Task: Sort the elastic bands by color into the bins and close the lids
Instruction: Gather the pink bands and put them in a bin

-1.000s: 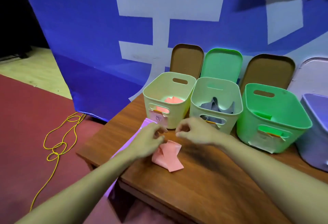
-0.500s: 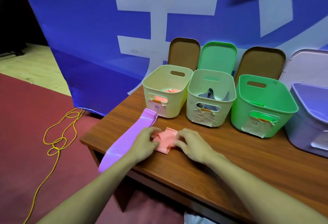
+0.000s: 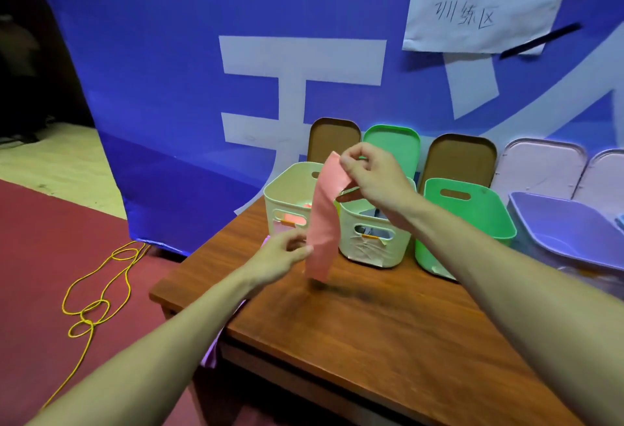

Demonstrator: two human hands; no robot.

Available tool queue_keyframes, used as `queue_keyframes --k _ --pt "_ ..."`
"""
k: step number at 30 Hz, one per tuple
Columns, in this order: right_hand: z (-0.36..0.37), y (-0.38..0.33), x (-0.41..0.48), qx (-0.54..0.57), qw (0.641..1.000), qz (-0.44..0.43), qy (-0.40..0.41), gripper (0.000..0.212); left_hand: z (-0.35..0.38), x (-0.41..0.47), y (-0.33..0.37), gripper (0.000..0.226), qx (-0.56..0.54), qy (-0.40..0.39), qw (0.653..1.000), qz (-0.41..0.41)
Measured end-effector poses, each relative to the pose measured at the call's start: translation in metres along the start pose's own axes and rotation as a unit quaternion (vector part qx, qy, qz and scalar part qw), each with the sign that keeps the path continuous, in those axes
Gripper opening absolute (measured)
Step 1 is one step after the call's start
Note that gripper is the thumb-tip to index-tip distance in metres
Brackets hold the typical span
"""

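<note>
- The right hand [image 3: 374,179] was up in the air over the bins, thumb and fingers [image 3: 349,160] pinched on the top end of the pink band [image 3: 322,223].
- The band hung straight down from that pinch as a long flat strip. It hung in front of the gap between the two cream bins, with its bottom end just above the worktop [image 3: 371,324].
- The left hand [image 3: 280,256] was lower down, fingers curled in and nipping the band's left edge near the bottom.
- The left cream bin [image 3: 287,196] was open, and something pink showed through its front handle slot.
- The second cream bin [image 3: 371,246] sat right beside it, also open. There was some grey stuff inside, mostly hidden by the right wrist.
- Next along to the right were the green bin [image 3: 472,216] and then the purple bin [image 3: 567,226], both open.
- All the lids were off and propped upright behind the bins against the blue banner [image 3: 202,54]: a brown lid [image 3: 332,137], a green lid [image 3: 391,142], another brown one and a couple of pale ones.
- A purple band [image 3: 211,354] drooped over the worktop's left edge, mostly hidden under the left forearm.
- A yellow cord [image 3: 98,297] lay looped on the red floor to the left, and a handwritten paper sheet [image 3: 483,3] was taped up on the banner.
</note>
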State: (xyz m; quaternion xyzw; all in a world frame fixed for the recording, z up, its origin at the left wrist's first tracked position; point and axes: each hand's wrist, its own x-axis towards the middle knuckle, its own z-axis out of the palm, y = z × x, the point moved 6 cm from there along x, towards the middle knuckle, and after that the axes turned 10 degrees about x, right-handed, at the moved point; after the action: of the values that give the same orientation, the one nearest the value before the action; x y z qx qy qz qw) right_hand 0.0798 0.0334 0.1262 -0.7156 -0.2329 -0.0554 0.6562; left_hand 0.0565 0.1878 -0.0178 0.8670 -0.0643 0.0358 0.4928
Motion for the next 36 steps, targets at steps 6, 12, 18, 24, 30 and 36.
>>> queue_keyframes --k 6,12,18,24,30,36 --pt "-0.024 -0.033 0.011 0.101 0.991 0.038 0.074 0.01 0.002 -0.001 0.033 0.01 -0.034 0.001 0.999 0.009" --pt "-0.045 -0.02 0.018 0.163 0.977 0.085 0.104 0.011 -0.019 0.005 0.048 0.011 -0.058 0.046 0.997 -0.007" --pt "-0.046 0.014 0.04 0.234 0.957 0.136 0.11 0.014 -0.053 0.038 0.059 0.014 -0.099 0.105 0.989 -0.036" --pt "-0.034 0.042 0.091 0.21 0.961 0.114 0.139 0.015 -0.089 0.1 0.066 0.009 -0.079 0.184 0.979 -0.031" --pt "-0.008 0.095 0.112 -0.075 0.988 0.12 0.062 0.017 -0.093 0.137 0.031 0.035 0.195 0.13 0.971 -0.049" --pt "0.019 0.11 0.083 -0.263 0.964 -0.024 -0.031 0.027 -0.102 0.109 -0.01 0.028 0.194 0.264 0.944 -0.044"
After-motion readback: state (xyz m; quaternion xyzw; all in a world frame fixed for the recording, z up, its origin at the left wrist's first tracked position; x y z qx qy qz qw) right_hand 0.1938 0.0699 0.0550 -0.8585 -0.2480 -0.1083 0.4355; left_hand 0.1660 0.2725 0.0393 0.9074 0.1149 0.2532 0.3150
